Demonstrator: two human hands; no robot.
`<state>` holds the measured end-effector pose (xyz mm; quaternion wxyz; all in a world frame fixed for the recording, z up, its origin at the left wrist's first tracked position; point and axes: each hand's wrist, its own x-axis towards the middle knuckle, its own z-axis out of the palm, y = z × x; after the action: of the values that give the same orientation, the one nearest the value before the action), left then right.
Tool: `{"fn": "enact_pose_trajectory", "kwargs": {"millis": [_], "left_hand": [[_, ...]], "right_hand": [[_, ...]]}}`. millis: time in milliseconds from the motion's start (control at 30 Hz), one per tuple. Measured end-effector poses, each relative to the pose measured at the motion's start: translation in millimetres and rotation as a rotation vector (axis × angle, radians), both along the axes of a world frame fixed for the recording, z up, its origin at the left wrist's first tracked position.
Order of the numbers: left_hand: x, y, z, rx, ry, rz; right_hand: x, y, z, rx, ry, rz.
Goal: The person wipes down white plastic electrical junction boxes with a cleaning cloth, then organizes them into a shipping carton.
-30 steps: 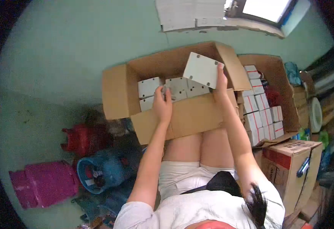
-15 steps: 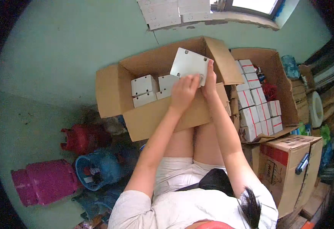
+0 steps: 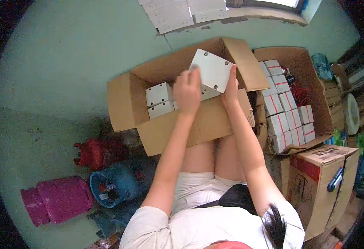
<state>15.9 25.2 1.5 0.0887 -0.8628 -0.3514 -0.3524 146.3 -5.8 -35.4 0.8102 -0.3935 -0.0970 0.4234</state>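
Note:
A white square junction box (image 3: 213, 71) with dark holes at its corners is held tilted above the open carton. My right hand (image 3: 230, 89) is closed on its right edge, thumb along the side. At its left corner, my left hand (image 3: 187, 92) has its fingers pinched on a small grey piece (image 3: 195, 67), blurred and too small to name. More white junction boxes (image 3: 158, 94) sit in the cardboard carton (image 3: 171, 135) under my hands, partly hidden by my left hand and the front flap.
To the right, a second carton (image 3: 321, 103) holds many small white boxes (image 3: 288, 101) with red stripes and some red cord (image 3: 300, 95). Below it stands a closed carton (image 3: 319, 182). Red (image 3: 101, 153), blue (image 3: 115, 186) and purple gas cylinders (image 3: 57, 200) stand at left.
My left hand has moved from the box's lower right corner to its left corner. The right hand still holds the box. The whole view has shifted slightly.

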Motion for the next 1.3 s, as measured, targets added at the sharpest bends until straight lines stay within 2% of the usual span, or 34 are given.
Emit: {"fn": "enact_pose_trajectory", "kwargs": {"millis": [67, 100, 167, 200, 267, 300, 367, 500, 567, 633, 700, 833, 867, 900, 967, 1000, 1100, 1133, 1200, 1300], "left_hand": [[1, 8, 0, 0.031, -0.203, 0.178], [3, 3, -5, 0.035, -0.2, 0.182], [12, -17, -22, -0.077, -0.044, -0.108], [12, -23, -17, -0.078, -0.044, -0.103], [13, -29, -7, -0.043, -0.045, -0.341], [13, -24, -4, -0.045, -0.047, -0.341], [12, -9, 1, -0.048, -0.119, -0.077], [15, -19, -2, -0.067, -0.084, -0.001], [16, -35, -9, -0.039, 0.037, -0.31], [13, -26, -3, -0.044, 0.038, -0.307], [14, -10, 4, -0.055, -0.033, -0.146], [23, 3, 8, -0.063, -0.12, -0.209], [21, -1, 4, -0.076, -0.095, -0.3], [17, -10, 1, -0.074, -0.092, -0.298], [12, -28, -4, -0.121, -0.048, -0.334], [13, -23, -3, -0.115, -0.051, -0.342], [13, -12, -3, -0.071, -0.031, -0.228], [18, -4, 6, -0.098, -0.11, -0.185], [24, 2, 18, -0.102, -0.204, -0.148], [28, -7, -5, -0.059, -0.131, -0.192]], "right_hand": [[-2, -1, 6, -0.029, -0.1, 0.014], [-1, 1, 4, -0.026, -0.096, 0.019], [3, 5, -3, -0.136, -0.166, 0.005], [3, 2, -3, -0.136, -0.167, 0.01], [4, -2, -3, -0.108, -0.08, 0.058], [4, -1, -4, -0.111, -0.082, 0.058], [3, 1, -7, -0.09, -0.056, -0.02], [4, 6, -12, -0.138, -0.13, -0.029], [9, 3, -20, -0.183, -0.214, 0.003], [3, 4, -13, -0.189, -0.15, -0.022], [3, 6, -17, -0.209, -0.273, -0.014], [0, 11, -17, -0.053, -0.288, 0.028], [0, 7, -14, -0.104, -0.288, 0.001], [-1, 8, -18, -0.102, -0.286, 0.002], [5, 10, -28, 0.019, -0.117, 0.052], [2, 8, -19, -0.027, -0.152, 0.05], [1, 8, -25, -0.072, -0.315, 0.106], [2, 8, -27, -0.068, -0.334, 0.151], [2, 9, -27, -0.064, -0.311, 0.138], [4, 10, -27, -0.075, -0.267, 0.088]]}}
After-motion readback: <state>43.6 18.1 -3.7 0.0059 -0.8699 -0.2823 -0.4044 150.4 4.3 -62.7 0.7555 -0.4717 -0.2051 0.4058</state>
